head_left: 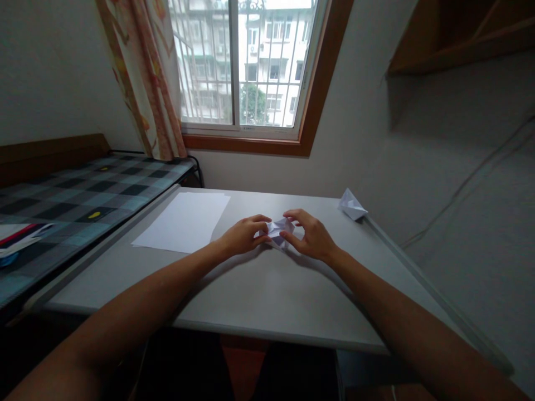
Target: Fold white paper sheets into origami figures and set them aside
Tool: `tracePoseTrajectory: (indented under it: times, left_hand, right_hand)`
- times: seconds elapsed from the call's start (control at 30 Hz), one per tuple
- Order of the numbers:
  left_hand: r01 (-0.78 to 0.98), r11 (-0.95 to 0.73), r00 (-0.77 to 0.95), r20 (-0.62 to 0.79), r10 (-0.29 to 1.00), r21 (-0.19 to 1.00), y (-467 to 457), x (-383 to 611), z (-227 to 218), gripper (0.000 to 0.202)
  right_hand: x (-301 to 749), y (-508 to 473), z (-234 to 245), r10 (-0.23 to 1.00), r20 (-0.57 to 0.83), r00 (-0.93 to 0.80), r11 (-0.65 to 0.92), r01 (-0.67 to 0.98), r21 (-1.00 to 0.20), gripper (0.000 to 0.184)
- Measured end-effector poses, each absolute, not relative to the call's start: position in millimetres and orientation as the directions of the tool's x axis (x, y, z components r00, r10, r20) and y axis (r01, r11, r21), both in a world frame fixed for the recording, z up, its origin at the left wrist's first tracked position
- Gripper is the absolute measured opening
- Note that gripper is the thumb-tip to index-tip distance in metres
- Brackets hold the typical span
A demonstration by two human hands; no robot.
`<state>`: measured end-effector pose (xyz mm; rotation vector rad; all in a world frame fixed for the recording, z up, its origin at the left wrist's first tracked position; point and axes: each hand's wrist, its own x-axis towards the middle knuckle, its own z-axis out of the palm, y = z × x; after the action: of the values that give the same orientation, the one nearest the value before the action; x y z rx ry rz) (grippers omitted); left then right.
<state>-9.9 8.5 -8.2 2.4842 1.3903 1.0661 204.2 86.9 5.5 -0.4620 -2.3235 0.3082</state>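
Note:
Between my two hands, over the middle of the white table, is a small piece of folded white paper (277, 229) with several creased flaps. My left hand (246, 234) grips its left side, thumb and fingers closed on the edge. On the opposite side my right hand (310, 234) has its thumb at the near edge and its fingers curled over the far edge. The underside of the folded paper and parts of its sides are hidden by my fingers.
A stack of flat white paper sheets (184, 221) lies left on the table (267, 298). A folded paper boat (351, 206) stands at the back right corner. Beyond the left edge is a bed with a checkered cover (83, 192); a wall and wooden shelf (460, 53) rise at right.

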Motion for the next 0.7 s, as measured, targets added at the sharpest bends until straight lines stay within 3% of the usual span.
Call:
tracePoseTrajectory:
  times: [0.13,0.27,0.37,0.53,0.7]
  left_hand:
    - [0.656,-0.601,0.327,0.546,0.772,0.457,7.3,-6.6,-6.6,0.013]
    - [0.678,-0.616,0.366,0.543,0.756,0.401,6.4,-6.0,-4.7,0.013]
    - [0.662,-0.633,0.373,0.557,0.742,0.400,6.0,-6.1,-2.9,0.013]
    - [0.606,-0.651,0.345,0.586,0.733,0.457,6.8,-6.1,-2.2,0.007]
    - [0.682,-0.662,0.408,0.590,0.697,0.310,6.7,-3.5,-1.6,0.011]
  right_hand:
    - [202.7,79.8,13.5,0.229,0.629,-0.743,0.973,0.189,-0.132,0.042]
    - [202.8,81.7,12.8,0.145,0.552,-0.821,0.986,0.163,-0.016,0.029]
    - [203.7,86.2,9.8,0.148,0.564,-0.813,0.984,0.177,-0.003,0.017]
    - [204.8,89.2,11.8,0.217,0.567,-0.795,0.965,0.262,-0.001,0.013]
    - [201.9,82.3,18.3,0.230,0.457,-0.859,0.913,0.353,0.204,0.010]
